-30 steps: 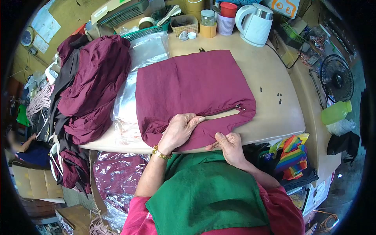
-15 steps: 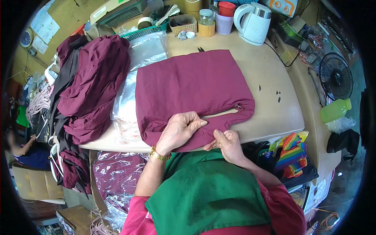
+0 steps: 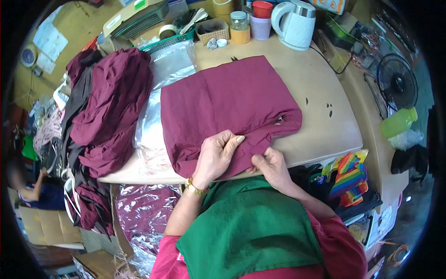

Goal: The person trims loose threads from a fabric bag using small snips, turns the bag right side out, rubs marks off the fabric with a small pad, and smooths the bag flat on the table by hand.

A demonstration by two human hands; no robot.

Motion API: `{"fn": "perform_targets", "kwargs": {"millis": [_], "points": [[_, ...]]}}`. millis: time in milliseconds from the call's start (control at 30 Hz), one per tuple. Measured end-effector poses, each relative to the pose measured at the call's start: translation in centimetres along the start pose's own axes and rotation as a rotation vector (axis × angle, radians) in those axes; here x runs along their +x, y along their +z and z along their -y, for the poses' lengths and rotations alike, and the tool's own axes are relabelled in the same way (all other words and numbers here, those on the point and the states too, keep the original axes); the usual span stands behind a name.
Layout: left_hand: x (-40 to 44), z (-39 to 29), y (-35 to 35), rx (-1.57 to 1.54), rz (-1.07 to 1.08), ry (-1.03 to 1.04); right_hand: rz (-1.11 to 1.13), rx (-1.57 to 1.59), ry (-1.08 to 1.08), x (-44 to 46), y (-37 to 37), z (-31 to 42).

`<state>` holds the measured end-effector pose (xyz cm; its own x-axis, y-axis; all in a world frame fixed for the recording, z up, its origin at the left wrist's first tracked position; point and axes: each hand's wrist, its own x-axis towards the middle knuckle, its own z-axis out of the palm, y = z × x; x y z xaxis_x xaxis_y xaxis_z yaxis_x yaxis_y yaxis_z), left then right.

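Observation:
A folded maroon garment [image 3: 227, 93] lies on the tan table [image 3: 325, 135] in front of me, with a small metal fitting near its right edge. My left hand [image 3: 217, 153] is closed on the lower middle of the garment, thumb on top. Just to the right, my right hand [image 3: 272, 168] pinches the garment's front edge between thumb and fingers. The fabric between the two hands is bunched and creased.
Clear plastic bags [image 3: 172, 65] lie left of the garment, beside a heap of maroon clothing [image 3: 116, 97]. A white kettle [image 3: 295, 25], jar [image 3: 239, 28] and baskets line the back. A fan [image 3: 397, 81] stands right. Another person's arm [image 3: 35, 188] shows far left.
The garment's front flap has been pulled up against the body of the garment, closing the gap under the metal fitting. Both hands keep their grip. The view has shifted slightly.

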<state>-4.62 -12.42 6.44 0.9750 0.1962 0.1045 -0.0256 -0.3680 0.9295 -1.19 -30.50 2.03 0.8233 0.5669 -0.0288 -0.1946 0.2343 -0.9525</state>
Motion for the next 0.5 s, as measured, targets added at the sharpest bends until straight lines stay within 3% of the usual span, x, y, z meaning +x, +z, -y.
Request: {"fn": "perform_targets", "kwargs": {"millis": [67, 367, 433, 500], "points": [[-0.3, -0.2, 0.8, 0.06, -0.04, 0.07, -0.005, -0.145, -0.102, 0.1, 0.2, 0.5], [-0.3, 0.6, 0.5, -0.116, 0.073, -0.044, 0.093, -0.083, -0.001, -0.6, -1.3, -0.5], [-0.5, -0.8, -0.5, -0.14, 0.105, -0.033, 0.046, 0.296, 0.147, -0.7, -1.6, -1.8], [-0.9, -2.0, -3.6, 0.271, 0.388, -0.032, 0.001, 0.423, 0.151, -0.4, -2.4, -1.2]]}}
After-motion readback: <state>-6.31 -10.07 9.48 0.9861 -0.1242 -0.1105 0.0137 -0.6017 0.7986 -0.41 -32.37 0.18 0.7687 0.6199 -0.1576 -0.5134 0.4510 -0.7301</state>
